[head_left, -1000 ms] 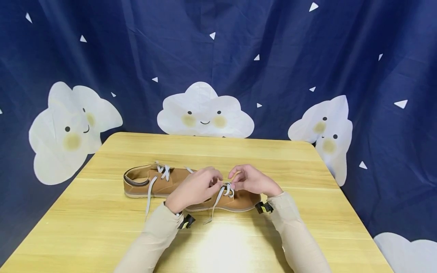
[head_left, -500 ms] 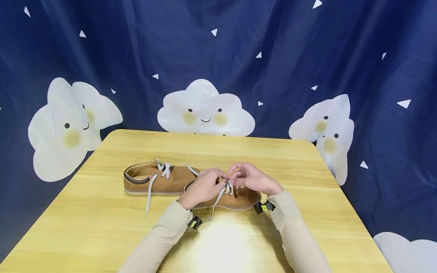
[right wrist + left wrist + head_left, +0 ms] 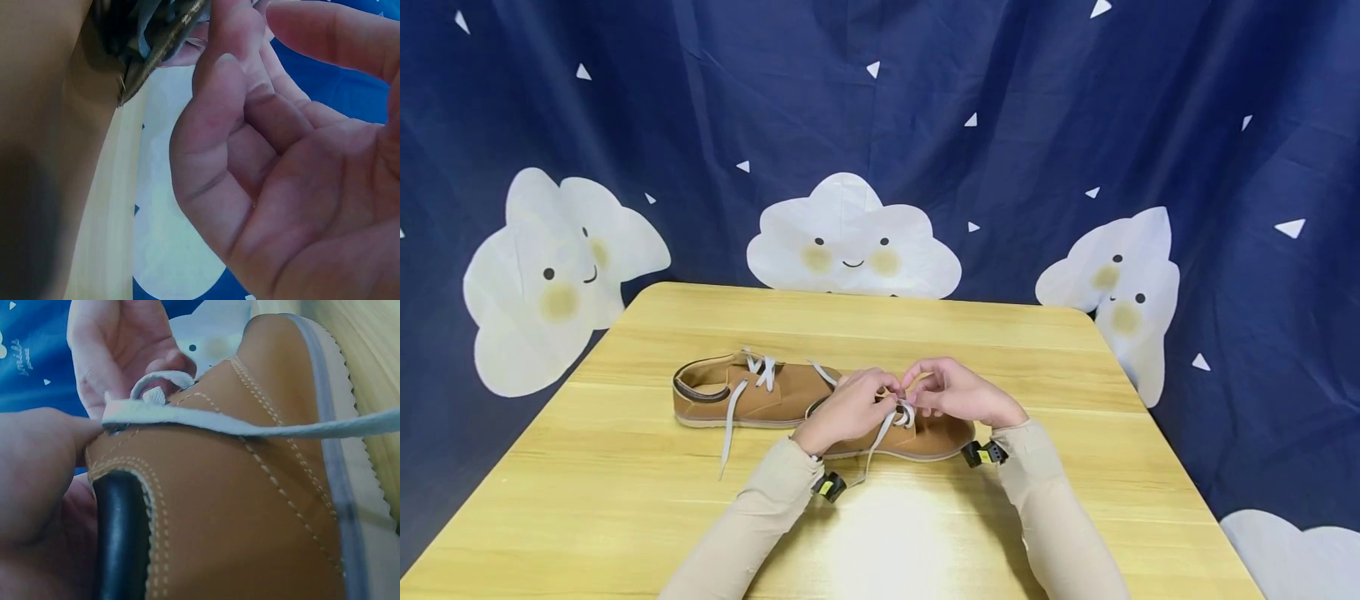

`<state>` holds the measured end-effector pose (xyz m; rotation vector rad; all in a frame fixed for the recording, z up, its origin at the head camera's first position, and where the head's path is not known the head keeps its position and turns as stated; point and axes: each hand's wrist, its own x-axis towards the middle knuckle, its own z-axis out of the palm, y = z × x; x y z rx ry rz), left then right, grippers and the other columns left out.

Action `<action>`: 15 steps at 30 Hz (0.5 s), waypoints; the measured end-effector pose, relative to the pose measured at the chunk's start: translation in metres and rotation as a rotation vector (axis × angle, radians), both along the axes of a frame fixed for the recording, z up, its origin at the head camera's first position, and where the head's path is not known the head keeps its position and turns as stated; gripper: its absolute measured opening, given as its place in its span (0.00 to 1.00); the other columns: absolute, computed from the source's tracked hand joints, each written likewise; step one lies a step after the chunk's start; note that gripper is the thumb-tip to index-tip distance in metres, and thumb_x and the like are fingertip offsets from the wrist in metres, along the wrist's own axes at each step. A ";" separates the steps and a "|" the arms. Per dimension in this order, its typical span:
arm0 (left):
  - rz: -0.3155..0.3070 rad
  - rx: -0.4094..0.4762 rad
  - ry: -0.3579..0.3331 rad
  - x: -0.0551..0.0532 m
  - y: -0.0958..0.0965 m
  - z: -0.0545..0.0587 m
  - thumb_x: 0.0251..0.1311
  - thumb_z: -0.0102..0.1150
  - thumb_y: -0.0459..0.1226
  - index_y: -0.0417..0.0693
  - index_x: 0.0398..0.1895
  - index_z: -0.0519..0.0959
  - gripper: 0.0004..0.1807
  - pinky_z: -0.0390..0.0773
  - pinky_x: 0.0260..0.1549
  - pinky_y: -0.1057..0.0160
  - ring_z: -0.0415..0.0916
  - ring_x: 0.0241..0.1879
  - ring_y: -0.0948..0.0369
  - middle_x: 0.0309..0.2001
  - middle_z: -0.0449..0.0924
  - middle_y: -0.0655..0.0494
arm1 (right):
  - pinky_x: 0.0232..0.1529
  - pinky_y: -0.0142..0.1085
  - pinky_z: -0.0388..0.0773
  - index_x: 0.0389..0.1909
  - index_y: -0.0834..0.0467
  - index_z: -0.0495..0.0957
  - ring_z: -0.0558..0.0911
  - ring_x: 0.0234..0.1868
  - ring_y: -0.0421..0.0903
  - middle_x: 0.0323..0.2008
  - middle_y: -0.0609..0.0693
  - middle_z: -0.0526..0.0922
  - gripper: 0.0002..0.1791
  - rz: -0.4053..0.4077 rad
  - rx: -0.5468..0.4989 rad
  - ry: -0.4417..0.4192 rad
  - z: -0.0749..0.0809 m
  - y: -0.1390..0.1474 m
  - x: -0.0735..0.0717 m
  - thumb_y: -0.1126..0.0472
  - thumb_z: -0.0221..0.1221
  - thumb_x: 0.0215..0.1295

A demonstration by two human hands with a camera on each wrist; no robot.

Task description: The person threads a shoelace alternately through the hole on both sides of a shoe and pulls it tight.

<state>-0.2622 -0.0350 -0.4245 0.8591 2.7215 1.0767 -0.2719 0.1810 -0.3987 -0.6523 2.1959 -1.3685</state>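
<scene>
A brown shoe (image 3: pixel 940 435) with pale laces lies in front of me, toe to the right. My left hand (image 3: pixel 850 408) bends over its opening; in the left wrist view the thumb presses the eyelet edge, with fingers on the far side. A loose shoelace (image 3: pixel 237 426) runs from there down the shoe's side. My right hand (image 3: pixel 962 393) is at the lacing from the toe side, fingers curled and thumb close to the index finger, pinching the shoelace by the upper eyelets. The fingertips' exact contact is partly hidden.
A second brown shoe (image 3: pixel 760 400) lies behind and to the left, its lace end hanging onto the table. The wooden table (image 3: pixel 1037 533) extends around both shoes. Behind it hangs a dark blue curtain (image 3: pixel 910 108) with white clouds and triangles.
My left hand has shifted right, closer to the right hand and the eyelets. The right hand stays nearly in place at the lacing. Both shoes lie where they were.
</scene>
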 end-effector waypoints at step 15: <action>0.048 0.046 0.015 0.001 -0.009 0.015 0.77 0.51 0.37 0.43 0.53 0.81 0.12 0.79 0.53 0.54 0.79 0.51 0.56 0.52 0.82 0.50 | 0.36 0.30 0.77 0.40 0.61 0.84 0.79 0.33 0.42 0.33 0.50 0.85 0.05 -0.116 0.183 0.315 0.005 -0.012 0.008 0.64 0.60 0.72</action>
